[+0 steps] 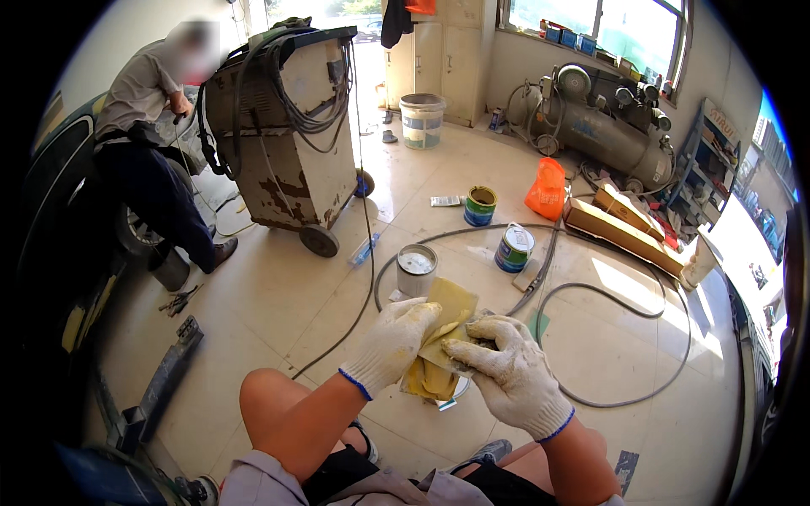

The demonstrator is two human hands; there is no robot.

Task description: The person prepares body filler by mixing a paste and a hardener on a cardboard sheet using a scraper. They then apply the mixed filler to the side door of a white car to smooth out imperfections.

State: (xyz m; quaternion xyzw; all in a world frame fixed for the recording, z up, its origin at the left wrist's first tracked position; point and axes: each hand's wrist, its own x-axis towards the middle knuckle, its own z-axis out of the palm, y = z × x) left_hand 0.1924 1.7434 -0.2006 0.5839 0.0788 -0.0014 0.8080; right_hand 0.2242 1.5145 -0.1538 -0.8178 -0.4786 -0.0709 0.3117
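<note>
In white knit gloves, my left hand point(390, 341) grips a flat board point(451, 302) smeared with yellow paste, held over my knees. My right hand point(515, 375) pinches a thin grey scraper point(458, 361) against the paste at the board's right side. Just beyond my hands a silvery can point(417, 275) stands on the floor. Behind it to the right are a blue-green lidded can point(515, 247) and a second can with a yellowish rim point(480, 207).
A worker point(143, 152) bends beside a car at left, near a wheeled rusty machine point(287, 181). Hoses point(591, 403) loop over the tiled floor point(253, 320). An orange bag point(544, 194), long cardboard boxes point(620, 236) and a compressor point(599, 143) are at right. A metal bar point(169, 371) lies lower left.
</note>
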